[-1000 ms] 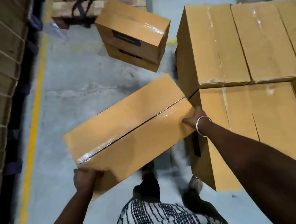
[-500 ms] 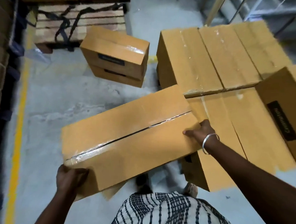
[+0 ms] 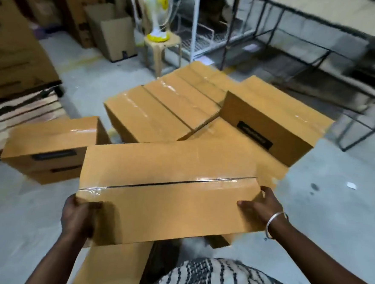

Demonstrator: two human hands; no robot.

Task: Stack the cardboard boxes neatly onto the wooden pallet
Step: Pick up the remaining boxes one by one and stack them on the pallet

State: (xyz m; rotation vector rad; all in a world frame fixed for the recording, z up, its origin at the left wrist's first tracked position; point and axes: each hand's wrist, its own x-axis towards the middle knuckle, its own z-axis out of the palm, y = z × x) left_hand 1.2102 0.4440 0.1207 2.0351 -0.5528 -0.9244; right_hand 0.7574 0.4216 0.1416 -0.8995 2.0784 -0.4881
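Between the two hands, held level above the grey concrete floor (image 3: 323, 218), sits a long tan cardboard box (image 3: 167, 196) with a clear-taped centre seam running along its top. The left hand (image 3: 78, 217) has its grip curled round the box's near left corner, thumb on the top face and fingers wrapped down the end. The right hand (image 3: 260, 208), with a silver bangle (image 3: 272, 225) at its wrist, clamps the right end, thumb lying on the top and fingers folded over the edge. Just beyond the right hand's grip lies a cluster of matching taped cardboard boxes (image 3: 162, 111) on the floor, one of them (image 3: 270, 123) tilted across the others and showing a dark label on its side. Beyond the left hand's grip, two more tan boxes (image 3: 48, 145) are stacked one on the other, and farther left of those is a wooden slatted pallet (image 3: 22, 110) crossed by a dark strap. Another flat cardboard piece (image 3: 111, 267) shows under the held box, near the person's striped black-and-white garment (image 3: 223, 279). Far ahead stand a beige plastic stool (image 3: 163, 46) carrying a white and yellow fan (image 3: 157, 11), and dark metal shelving (image 3: 310, 53).
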